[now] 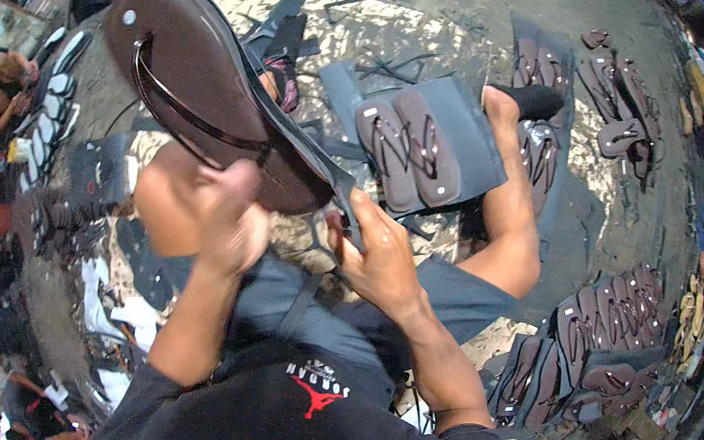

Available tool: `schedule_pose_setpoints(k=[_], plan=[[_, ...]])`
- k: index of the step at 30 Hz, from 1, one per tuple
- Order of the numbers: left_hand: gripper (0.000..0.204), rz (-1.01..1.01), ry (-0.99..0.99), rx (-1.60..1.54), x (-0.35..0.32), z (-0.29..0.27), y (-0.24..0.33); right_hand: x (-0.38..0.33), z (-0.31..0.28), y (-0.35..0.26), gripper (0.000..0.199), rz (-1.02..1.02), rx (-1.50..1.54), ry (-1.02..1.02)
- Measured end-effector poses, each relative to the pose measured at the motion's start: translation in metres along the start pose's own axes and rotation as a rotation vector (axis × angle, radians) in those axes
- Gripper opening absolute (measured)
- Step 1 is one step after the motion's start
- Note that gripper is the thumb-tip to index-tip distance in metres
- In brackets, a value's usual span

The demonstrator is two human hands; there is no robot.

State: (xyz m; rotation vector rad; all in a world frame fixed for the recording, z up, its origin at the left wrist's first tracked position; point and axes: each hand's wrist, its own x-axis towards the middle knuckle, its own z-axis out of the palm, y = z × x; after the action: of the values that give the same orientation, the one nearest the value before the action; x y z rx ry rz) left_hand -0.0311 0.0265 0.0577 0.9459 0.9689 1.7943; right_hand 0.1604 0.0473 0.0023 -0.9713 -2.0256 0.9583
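Observation:
A large brown thong sandal [203, 58] with a dark strap is raised at the left, tilted, its toe end toward the upper left. A black sheet edge shows along its far side. My left hand [235, 215] is closed at its near edge by the strap, smeared by motion. Beside the heel, my right hand [385, 257] is closed round something dark that I cannot make out, next to a dark strip [345, 184] running off the sandal. Beyond it, two brown sandals [409, 151] lie side by side on a dark sheet [474, 147].
Rows of brown sandals [608, 320] lie at the right, with more sandals [617, 87] at the far right. Dark offcuts [399, 66] litter the patterned floor covering [436, 35]. White-edged sandals [52, 108] line the left side. Another person [0, 86] sits at the left.

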Motion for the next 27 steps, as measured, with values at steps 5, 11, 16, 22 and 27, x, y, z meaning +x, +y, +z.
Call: schedule_pose_setpoints(k=[5,11,16,22,27], plan=[[0.054,-0.129,0.317,-0.092,0.005,0.011,-0.033,-0.003,0.020,-0.010,0.035,0.178,0.171,0.064],[0.040,-0.303,0.515,-0.052,-0.028,-0.002,-0.037,-0.040,0.016,0.020,0.042,0.182,-0.081,-0.031],[0.043,-0.304,0.456,0.103,-0.045,-0.027,-0.049,0.005,-0.010,0.000,0.041,0.154,-0.172,-0.395],[0.034,-0.287,0.432,-0.126,-0.037,-0.028,-0.042,0.051,0.018,0.011,0.031,-0.050,-0.040,-0.374],[0.032,-0.327,0.415,-0.128,-0.036,-0.037,-0.035,0.097,0.066,0.007,0.030,-0.091,0.120,-0.245]])
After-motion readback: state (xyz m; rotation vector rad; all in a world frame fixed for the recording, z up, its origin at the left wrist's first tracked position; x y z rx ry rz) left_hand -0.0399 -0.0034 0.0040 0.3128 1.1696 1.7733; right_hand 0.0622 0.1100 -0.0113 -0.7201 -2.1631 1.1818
